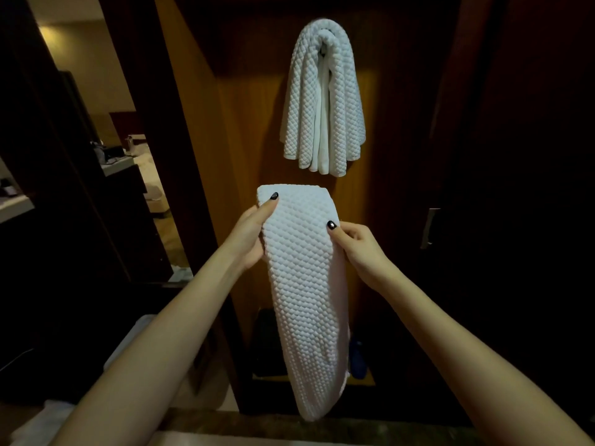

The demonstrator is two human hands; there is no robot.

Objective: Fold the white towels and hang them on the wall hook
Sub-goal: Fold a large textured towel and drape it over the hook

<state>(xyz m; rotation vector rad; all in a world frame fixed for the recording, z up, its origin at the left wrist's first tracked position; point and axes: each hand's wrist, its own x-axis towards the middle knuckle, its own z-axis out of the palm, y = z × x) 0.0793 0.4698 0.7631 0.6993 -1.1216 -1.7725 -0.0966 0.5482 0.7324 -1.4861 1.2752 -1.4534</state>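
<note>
So both hands are gripping the long folded white waffle-weave towel (306, 284) up near its top end. The left hand (251, 233) is pinching the left edge, with its thumb lying across the front. The right hand (357, 246) is clamping the right edge a bit lower, thumb on the front too. The rest of the towel is dangling straight down, well below both hands. Just above the hands, a second white waffle towel (323, 101) is hanging draped against the orange-brown wooden wall panel (244, 123).
</note>
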